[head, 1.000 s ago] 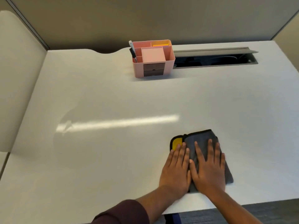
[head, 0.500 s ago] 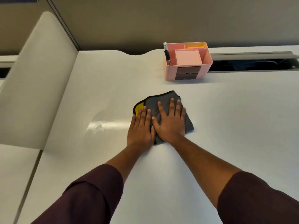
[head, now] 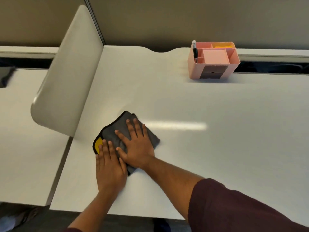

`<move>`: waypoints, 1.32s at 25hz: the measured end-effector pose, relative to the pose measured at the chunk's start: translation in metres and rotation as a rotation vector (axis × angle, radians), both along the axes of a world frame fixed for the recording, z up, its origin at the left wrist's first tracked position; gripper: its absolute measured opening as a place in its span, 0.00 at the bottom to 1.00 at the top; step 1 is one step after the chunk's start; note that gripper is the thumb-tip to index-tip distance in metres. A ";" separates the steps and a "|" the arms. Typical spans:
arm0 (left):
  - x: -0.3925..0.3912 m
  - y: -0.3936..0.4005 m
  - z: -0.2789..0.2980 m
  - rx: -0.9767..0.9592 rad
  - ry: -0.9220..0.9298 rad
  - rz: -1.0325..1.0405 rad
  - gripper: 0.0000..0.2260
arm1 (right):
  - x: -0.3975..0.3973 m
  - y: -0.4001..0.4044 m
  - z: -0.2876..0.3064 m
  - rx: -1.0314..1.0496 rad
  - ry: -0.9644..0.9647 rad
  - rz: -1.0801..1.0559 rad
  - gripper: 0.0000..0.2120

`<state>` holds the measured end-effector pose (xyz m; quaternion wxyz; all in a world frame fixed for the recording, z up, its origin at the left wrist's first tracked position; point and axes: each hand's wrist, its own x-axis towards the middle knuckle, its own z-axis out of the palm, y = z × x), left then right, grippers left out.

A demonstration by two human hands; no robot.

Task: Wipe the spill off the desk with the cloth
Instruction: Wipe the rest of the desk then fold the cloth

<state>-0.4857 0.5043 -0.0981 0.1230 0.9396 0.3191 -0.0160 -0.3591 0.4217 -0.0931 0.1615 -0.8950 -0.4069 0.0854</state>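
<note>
A folded grey cloth with a black hem and a yellow corner lies flat on the white desk, near the desk's left side. My left hand presses flat on the cloth's near left part, fingers together. My right hand lies flat across the cloth's middle with its fingers spread. Both palms press down; neither hand curls around the fabric. No spill shows on the desk surface; only a bright streak of reflected light lies to the right of the cloth.
A pink desk organiser with a pen stands at the back right, beside an open cable slot. A pale divider panel rises along the desk's left edge. Beyond it lies a neighbouring desk. The desk's front edge runs just below my forearms.
Both hands slid the cloth across the desk, first away from the front edge, then leftward toward the divider. My view has swung left, so the organiser now sits at the right.
</note>
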 end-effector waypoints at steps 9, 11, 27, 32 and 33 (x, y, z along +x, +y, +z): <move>-0.032 -0.129 0.004 -0.051 0.055 -0.289 0.33 | -0.060 -0.161 0.001 -0.114 0.010 -0.260 0.33; -0.019 -0.162 0.006 -0.066 0.055 -0.397 0.33 | -0.061 -0.204 0.001 -0.155 0.001 -0.362 0.33; 0.104 -0.304 0.042 -0.320 -0.018 -0.157 0.36 | 0.040 -0.370 0.032 -0.009 0.117 -0.980 0.37; 0.131 -0.323 0.053 -0.423 0.026 0.106 0.34 | 0.064 -0.386 0.044 0.057 0.337 -1.086 0.42; 0.136 -0.325 0.054 -0.434 0.038 0.115 0.31 | 0.069 -0.389 0.046 0.107 0.400 -1.101 0.42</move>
